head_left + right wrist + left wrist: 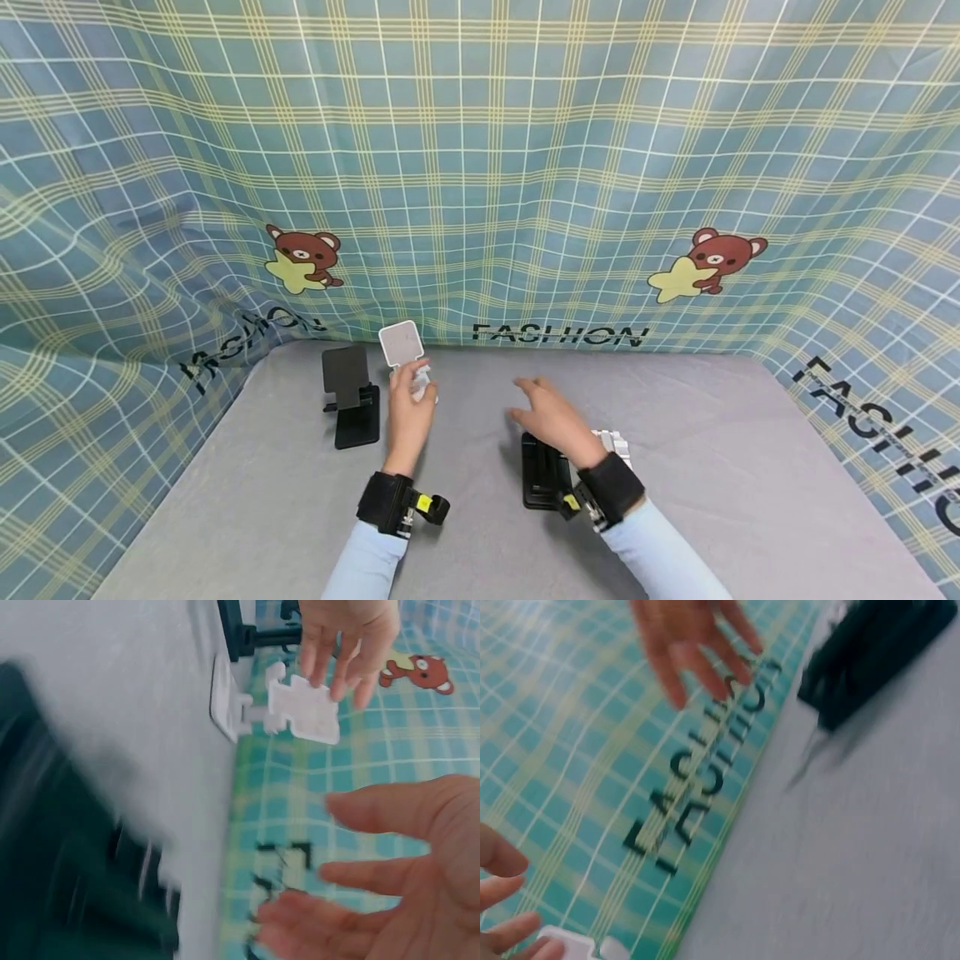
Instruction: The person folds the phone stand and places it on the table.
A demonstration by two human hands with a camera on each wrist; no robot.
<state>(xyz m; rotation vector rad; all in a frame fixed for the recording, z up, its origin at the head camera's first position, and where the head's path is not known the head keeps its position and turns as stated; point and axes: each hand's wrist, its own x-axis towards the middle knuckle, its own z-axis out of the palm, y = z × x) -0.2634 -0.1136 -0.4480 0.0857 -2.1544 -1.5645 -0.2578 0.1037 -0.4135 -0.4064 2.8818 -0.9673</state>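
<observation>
An unfolded white phone stand [401, 342] stands at the back of the table, left of centre. My left hand [408, 412] is just in front of it, fingers loosely bent; in the right wrist view this hand [352, 637] hangs relaxed by the white stand [307, 712], and whether it touches is unclear. My right hand [555, 412] hovers with fingers spread and nothing in them. Below it lie a folded black phone stand [534, 483] and a white ribbed piece [618, 446], partly hidden by the wrist. Blurred, the black stand [67, 847] fills the right wrist view's left side.
An unfolded black phone stand [358, 425] stands to the left of the white one. Grey cloth covers the table [465, 533]. A checked curtain [480, 208] with printed bears rises along the back and both sides.
</observation>
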